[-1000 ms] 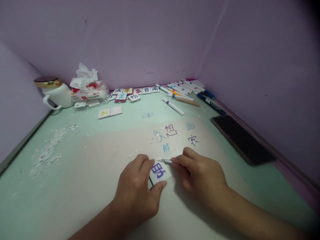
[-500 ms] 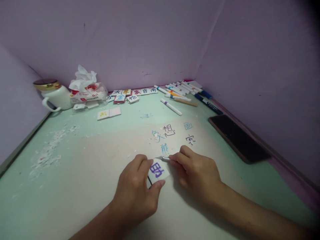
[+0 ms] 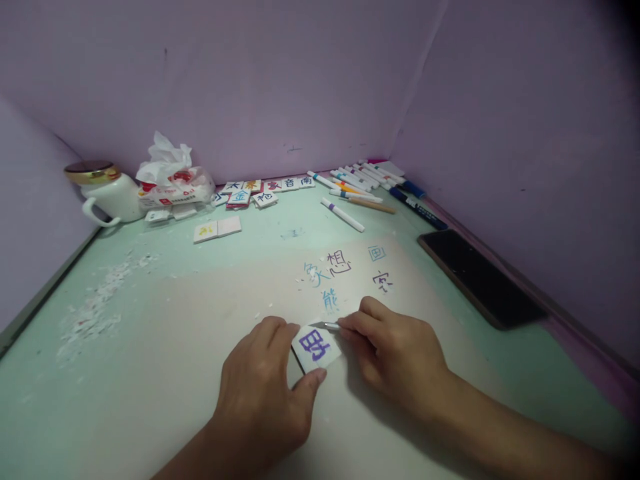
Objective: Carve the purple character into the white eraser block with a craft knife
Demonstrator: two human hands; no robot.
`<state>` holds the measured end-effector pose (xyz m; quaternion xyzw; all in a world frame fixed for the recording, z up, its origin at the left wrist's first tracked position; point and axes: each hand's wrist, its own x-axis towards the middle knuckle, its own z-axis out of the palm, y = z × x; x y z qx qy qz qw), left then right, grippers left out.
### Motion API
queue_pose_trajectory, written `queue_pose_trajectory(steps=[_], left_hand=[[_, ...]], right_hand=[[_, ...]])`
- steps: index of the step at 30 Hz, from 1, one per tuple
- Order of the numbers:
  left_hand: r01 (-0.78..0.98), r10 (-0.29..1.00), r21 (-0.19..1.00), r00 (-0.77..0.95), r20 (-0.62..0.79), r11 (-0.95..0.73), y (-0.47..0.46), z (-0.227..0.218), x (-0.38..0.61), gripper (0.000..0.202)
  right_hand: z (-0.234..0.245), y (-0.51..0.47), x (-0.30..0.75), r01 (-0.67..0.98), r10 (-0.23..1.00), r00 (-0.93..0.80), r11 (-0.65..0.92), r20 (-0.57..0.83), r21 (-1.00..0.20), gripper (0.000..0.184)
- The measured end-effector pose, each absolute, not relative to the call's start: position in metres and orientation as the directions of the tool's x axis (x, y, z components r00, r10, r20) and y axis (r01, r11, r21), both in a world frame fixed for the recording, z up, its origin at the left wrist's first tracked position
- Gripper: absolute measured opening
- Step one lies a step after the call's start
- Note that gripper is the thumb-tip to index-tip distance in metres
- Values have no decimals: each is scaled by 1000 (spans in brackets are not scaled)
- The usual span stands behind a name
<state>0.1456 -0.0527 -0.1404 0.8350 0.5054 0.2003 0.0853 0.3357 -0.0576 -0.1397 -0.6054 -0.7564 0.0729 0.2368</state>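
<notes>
A white square tile [image 3: 320, 359] bearing a purple Chinese character lies on the table in front of me. My left hand [image 3: 267, 380] grips it at the left, with fingers at its far corner and the thumb at its near corner. Between the fingers and thumb of my right hand [image 3: 397, 347] is a slim craft knife [image 3: 330, 325]. Its blade points left and lies over the tile's far edge. Just beyond the tile, several characters [image 3: 330, 300] are written in blue and purple on the tabletop.
White scraps [image 3: 107, 300] are scattered at the left. A mug [image 3: 117, 200], a tissue pack [image 3: 177, 190] and several character tiles [image 3: 265, 199] stand along the back. Several markers [image 3: 343, 215] and a phone [image 3: 480, 277] lie to the right. Two joined tiles [image 3: 217, 229] lie mid-left.
My left hand has shifted slightly left and nearer, showing more of the tile's left edge. The knife blade has moved slightly nearer, along with my right hand.
</notes>
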Motion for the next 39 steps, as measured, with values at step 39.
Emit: queue_pose_trajectory(steps=[39], left_hand=[[754,787,274,487,379,-597,-55,-145,149,37]], right_hand=[[-139,-47,364,795,968,-153,241,201,-556,19]])
